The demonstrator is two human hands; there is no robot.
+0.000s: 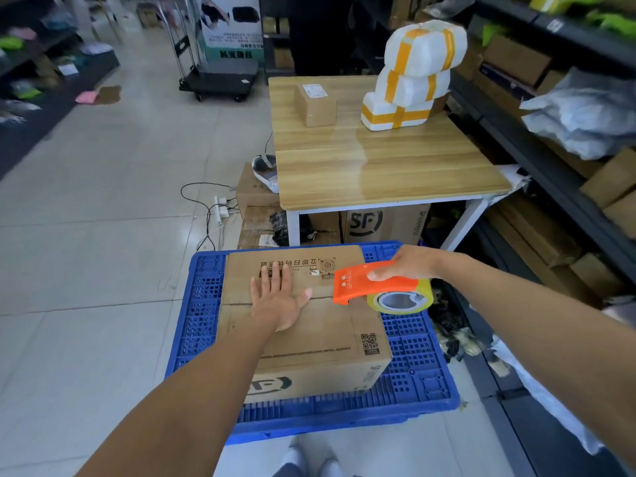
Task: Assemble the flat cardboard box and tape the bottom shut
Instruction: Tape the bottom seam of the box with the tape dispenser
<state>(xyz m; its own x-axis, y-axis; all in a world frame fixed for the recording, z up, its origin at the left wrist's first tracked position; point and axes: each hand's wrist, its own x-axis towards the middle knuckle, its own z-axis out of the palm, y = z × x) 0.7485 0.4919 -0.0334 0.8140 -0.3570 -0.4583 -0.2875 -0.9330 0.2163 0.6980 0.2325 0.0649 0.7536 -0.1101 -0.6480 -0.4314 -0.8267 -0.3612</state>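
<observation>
A brown cardboard box (323, 339) stands folded up on a blue plastic crate (416, 356), its two upper flaps closed with the seam running left to right across the top. My left hand (277, 297) lies flat on the flaps over the seam, fingers spread. My right hand (409, 263) grips an orange tape dispenser (364, 282) holding a roll of clear yellowish tape (401, 301). The dispenser's front edge sits at the right end of the seam, at the box's right edge.
Beyond the crate stands a wooden table (385, 160) with a small box (316, 105) and taped white foam parcels (413, 74). Cartons sit under it. Shelves of boxes line the right side. A power strip and cables (220, 208) lie on the tiled floor, and a trolley (220, 80) is further back.
</observation>
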